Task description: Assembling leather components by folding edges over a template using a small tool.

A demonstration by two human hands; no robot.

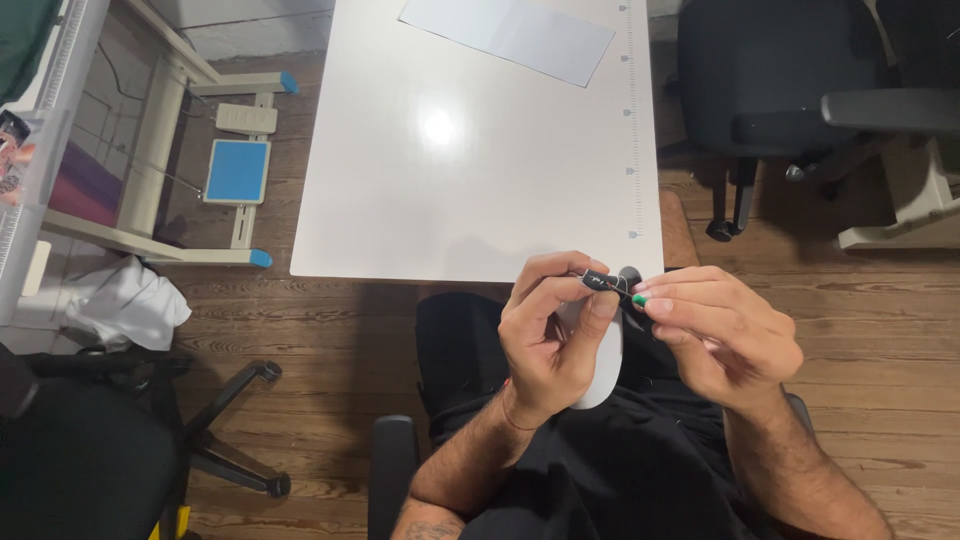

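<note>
1. Head view looks down on a white table (470,170) standing on a brown plank floor (330,330), with a printed ruler strip (631,120) along its right edge.
2. Black office chairs stand at the upper right (770,70) and lower left (90,460); a white frame with blue pedals (237,170) sits left of the table.
3. A pale sheet of paper (510,35) lies at the table's far end.
4. Left hand (550,340) is curled shut, thumb and forefinger pinching a small black piece (600,283) just off the table's near edge, above the lap.
5. Right hand (720,335) is closed too, its fingertips pinching a tiny green-tipped object (639,299) that touches the black piece.
6. A white elongated object (600,365) lies on the lap under the left hand.
</note>
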